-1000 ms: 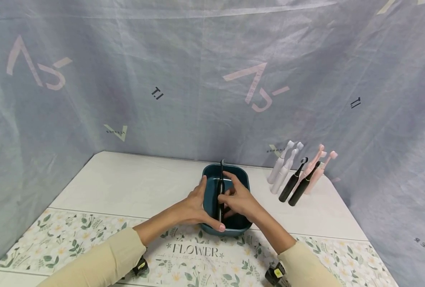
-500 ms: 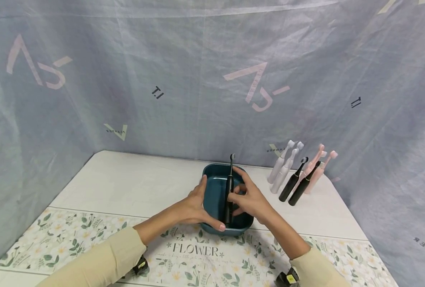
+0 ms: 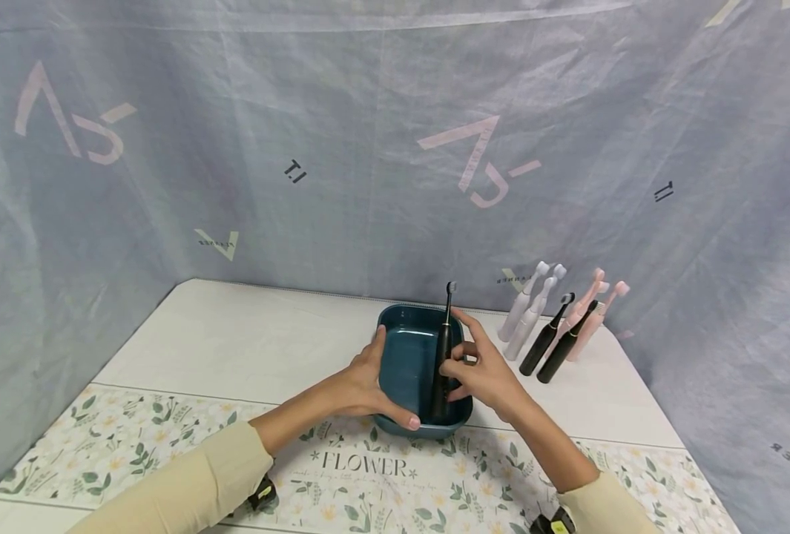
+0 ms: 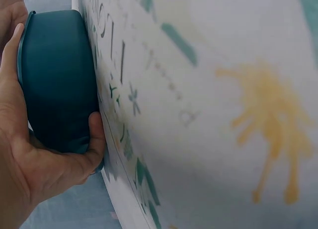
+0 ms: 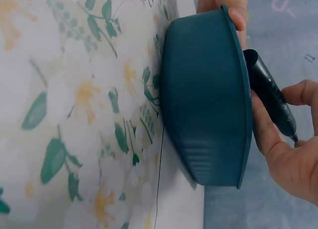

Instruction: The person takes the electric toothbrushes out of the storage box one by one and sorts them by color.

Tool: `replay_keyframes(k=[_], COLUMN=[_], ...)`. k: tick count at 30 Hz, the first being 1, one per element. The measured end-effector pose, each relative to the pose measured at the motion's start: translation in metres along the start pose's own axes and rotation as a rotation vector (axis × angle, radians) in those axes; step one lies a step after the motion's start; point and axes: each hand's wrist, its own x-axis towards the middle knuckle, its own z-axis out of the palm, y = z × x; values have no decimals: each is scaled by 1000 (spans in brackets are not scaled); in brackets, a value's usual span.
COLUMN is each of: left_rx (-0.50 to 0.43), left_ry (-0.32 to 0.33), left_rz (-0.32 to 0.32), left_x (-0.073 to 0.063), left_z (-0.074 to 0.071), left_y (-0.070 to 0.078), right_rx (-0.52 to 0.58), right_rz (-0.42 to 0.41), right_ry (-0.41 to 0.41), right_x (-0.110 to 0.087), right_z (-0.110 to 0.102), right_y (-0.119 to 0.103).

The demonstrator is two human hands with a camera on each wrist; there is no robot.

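A deep teal plastic basin (image 3: 403,367) sits at the middle of the table. My left hand (image 3: 360,387) holds its near left corner, the thumb along the front wall and the fingers at the left side; the left wrist view shows the thumb low on the teal wall (image 4: 59,75). In my right hand (image 3: 491,374) is a black electric toothbrush (image 3: 443,348), pinched by the handle between thumb and fingers. It leans over the basin's right side, brush head up and beyond the far rim. From the right wrist, the handle's butt (image 5: 252,57) shows just above the rim.
To the right stand several more electric toothbrushes: white ones (image 3: 524,319) behind, two black ones (image 3: 555,356) in front, pink ones (image 3: 590,330) beside them. A floral cloth strip (image 3: 188,437) covers the table's front. A grey curtain (image 3: 341,148) hangs close behind.
My right hand has carried the black toothbrush rightward, from above the basin's middle to its right side. The left hand and the basin have stayed put.
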Motion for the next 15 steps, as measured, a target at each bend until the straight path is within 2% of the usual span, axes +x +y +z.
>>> replay_keyframes(k=[7,15], left_rx=[11,0], left_ry=[6,7], left_rz=[5,12], left_x=[0,1], left_z=[0,1], left_y=[0,-1], right_rx=[21,24], right_rz=[7,-24], right_ry=[23,42], right_x=[-7,-15], right_z=[-12,-25], right_y=[3,-1])
